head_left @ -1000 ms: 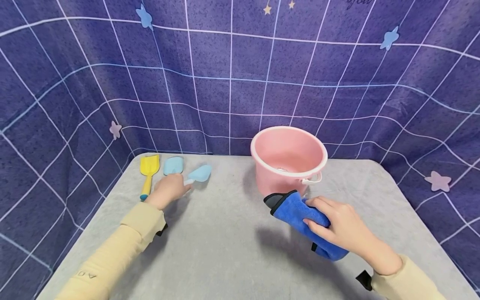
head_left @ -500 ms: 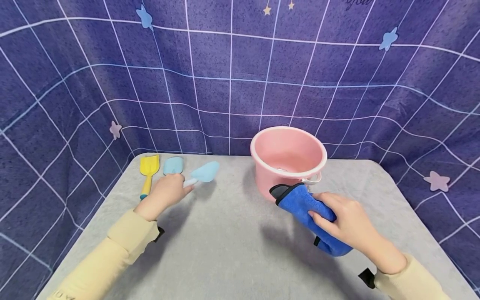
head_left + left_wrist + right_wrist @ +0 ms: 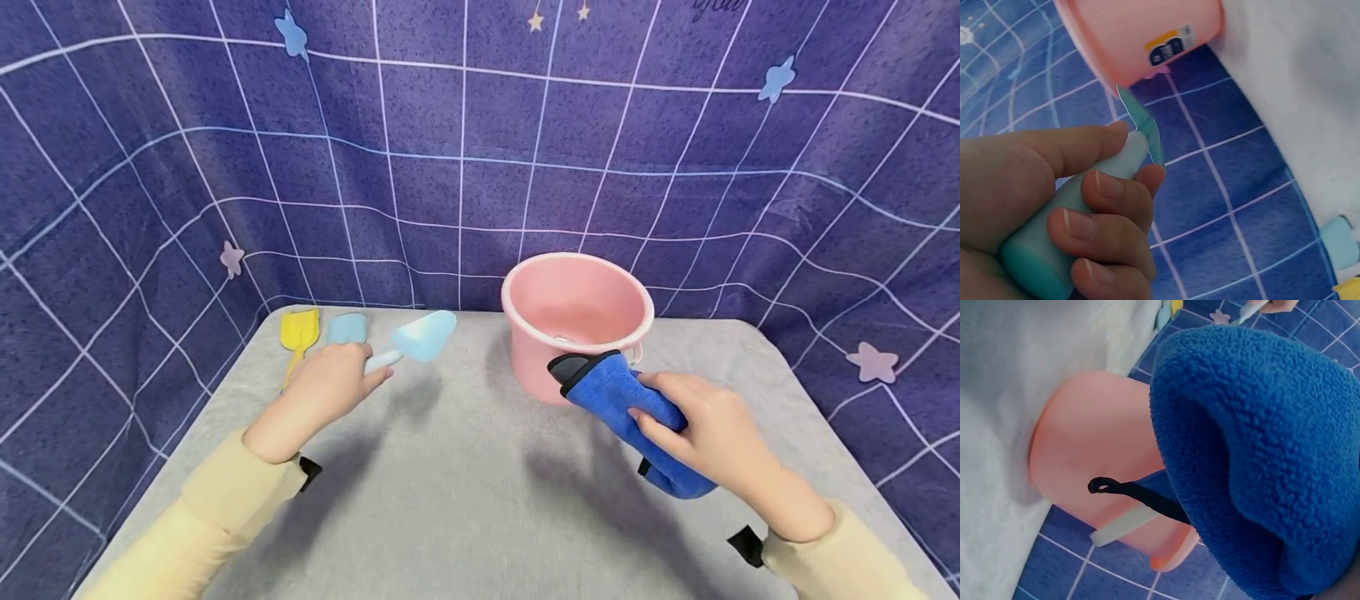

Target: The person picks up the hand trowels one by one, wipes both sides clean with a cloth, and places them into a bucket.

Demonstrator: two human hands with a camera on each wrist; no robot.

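Observation:
My left hand [image 3: 322, 396] grips the pale handle of a light blue toy trowel [image 3: 426, 336], held above the table. In the left wrist view my fingers curl round that handle [image 3: 1035, 272], and the thumb lies along it toward the blade. A folded blue towel [image 3: 611, 400] with black edging is in my right hand [image 3: 701, 429], thumb on one side and fingers on the other. The towel is raised in front of a pink bucket [image 3: 543, 367] and overlaps its lower right part. In the right wrist view the towel [image 3: 1272, 425] hides most of that hand.
At the table's back left lie a yellow toy shovel [image 3: 300, 329] and a light blue shovel [image 3: 347, 328], each partly hidden by my left hand. The bucket stands near the grey table's [image 3: 465, 467] back edge. A purple-blue gridded cloth [image 3: 420, 208] hangs behind.
My left hand has lifted the trowel off the table, its blade moving up and to the right while the forearm draws back. My right hand has shifted slightly right and upward with the towel.

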